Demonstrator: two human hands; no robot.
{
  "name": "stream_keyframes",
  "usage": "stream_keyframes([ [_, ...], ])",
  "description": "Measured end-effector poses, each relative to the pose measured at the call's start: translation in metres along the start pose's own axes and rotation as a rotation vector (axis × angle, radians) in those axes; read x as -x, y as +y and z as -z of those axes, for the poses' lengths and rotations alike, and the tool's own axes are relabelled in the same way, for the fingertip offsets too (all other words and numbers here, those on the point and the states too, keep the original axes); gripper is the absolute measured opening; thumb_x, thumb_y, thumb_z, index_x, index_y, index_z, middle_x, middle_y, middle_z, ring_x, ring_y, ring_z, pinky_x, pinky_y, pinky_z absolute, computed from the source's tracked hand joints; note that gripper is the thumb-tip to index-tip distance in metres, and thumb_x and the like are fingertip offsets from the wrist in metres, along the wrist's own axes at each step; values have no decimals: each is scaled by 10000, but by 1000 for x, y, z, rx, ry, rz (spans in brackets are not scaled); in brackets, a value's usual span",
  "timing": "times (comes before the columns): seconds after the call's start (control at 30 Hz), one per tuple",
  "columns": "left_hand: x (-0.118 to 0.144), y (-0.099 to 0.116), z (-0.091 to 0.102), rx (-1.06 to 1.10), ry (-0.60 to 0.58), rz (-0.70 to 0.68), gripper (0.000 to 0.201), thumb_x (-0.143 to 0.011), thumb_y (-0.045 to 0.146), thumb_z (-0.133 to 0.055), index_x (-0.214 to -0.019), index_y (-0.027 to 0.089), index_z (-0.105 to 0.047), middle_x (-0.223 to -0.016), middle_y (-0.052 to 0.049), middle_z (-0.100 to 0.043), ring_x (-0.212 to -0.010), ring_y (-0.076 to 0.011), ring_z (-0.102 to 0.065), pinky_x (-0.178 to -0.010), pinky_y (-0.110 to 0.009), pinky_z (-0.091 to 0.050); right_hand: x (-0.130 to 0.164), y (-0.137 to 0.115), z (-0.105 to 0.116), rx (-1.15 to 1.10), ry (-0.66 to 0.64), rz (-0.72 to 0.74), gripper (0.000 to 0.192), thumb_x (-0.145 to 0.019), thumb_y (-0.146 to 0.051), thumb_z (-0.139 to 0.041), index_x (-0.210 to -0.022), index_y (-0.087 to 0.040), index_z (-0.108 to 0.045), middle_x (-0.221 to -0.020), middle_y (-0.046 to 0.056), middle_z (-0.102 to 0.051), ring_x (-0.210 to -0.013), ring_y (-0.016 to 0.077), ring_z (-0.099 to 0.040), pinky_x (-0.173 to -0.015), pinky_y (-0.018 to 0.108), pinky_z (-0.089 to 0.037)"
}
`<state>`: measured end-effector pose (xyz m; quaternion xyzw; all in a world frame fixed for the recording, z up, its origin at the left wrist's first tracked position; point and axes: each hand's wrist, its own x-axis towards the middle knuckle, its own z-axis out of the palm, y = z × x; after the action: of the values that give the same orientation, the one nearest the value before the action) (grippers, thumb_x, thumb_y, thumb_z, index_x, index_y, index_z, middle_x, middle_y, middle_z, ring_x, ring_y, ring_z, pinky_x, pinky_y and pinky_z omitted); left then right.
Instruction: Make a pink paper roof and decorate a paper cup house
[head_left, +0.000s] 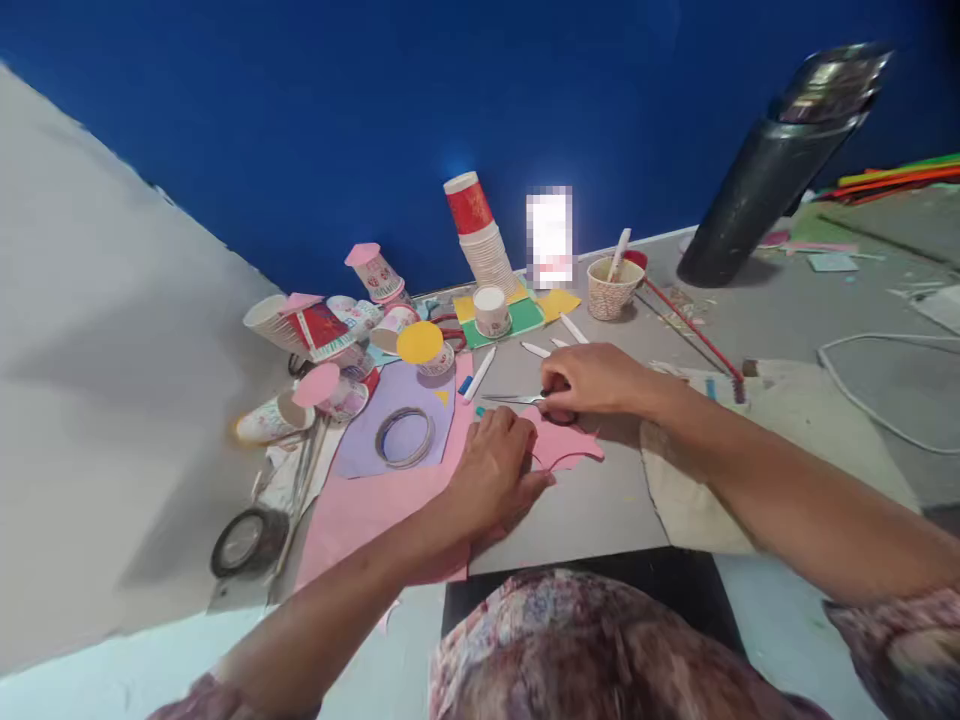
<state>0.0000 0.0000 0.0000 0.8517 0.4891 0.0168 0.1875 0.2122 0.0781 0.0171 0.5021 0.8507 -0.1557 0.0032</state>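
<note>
My right hand (589, 378) is closed around the dark handles of a pair of scissors (514, 399). Their metal blades point left, just above the table. My left hand (499, 465) lies palm down on pink paper, fingers together and thumb stretched out to the right. Beside its fingertips is a cut pink paper scrap (566, 443) with curved edges. A large pink sheet (360, 520) extends under my left wrist. On top of it lies a purple sheet (360, 445) bearing a roll of tape (405, 438). White markers (480, 374) lie beyond my hands.
Decorated paper cups (341, 392) crowd the left side, some topped with paper discs. Farther back stand a leaning cup stack (484, 240) and a cup holding a marker (615, 290). A black flask (772, 170) stands at right, near a beige cloth (810, 450) and white cable (847, 385).
</note>
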Motion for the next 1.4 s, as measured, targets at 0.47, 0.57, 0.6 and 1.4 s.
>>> stream_keyframes([
  [0.47, -9, -23, 8, 369, 225, -222, 364, -1080, 286, -558, -793, 200, -764, -822, -54, -764, -815, -186, -693, -774, -312, -527, -2, 15, -2, 80, -21, -100, 170, -877, -354, -703, -964, -226, -773, -1005, 101, -820, -920, 277, -741, -623, 335, -299],
  [0.57, 3, -24, 27, 440, 432, -215, 304, -1067, 280, -592, -826, 202, -760, -859, -41, -790, -818, -171, -722, -765, -286, -549, -2, 16, 0, 97, -18, -120, 182, -882, -339, -677, -930, -206, -790, -973, 132, -816, -892, 290, -740, -634, 344, -313],
  [0.6, 9, -25, 35, 417, 514, -212, 259, -1050, 263, -617, -843, 202, -760, -881, -38, -800, -842, -174, -735, -783, -286, -559, -3, 16, 1, 99, -15, -127, 185, -884, -334, -667, -916, -202, -794, -969, 137, -815, -885, 291, -739, -636, 346, -318],
  [1.4, -9, -31, -45, -30, 109, -468, 1020, -919, 858, -487, -1733, 306, -216, -1806, -255, -152, -1674, -490, -161, -1269, -745, -269, -6, 47, 17, -586, 422, -154, 128, -805, -327, -713, -814, -199, -718, -756, 17, -731, -688, 173, -627, -662, 306, -455],
])
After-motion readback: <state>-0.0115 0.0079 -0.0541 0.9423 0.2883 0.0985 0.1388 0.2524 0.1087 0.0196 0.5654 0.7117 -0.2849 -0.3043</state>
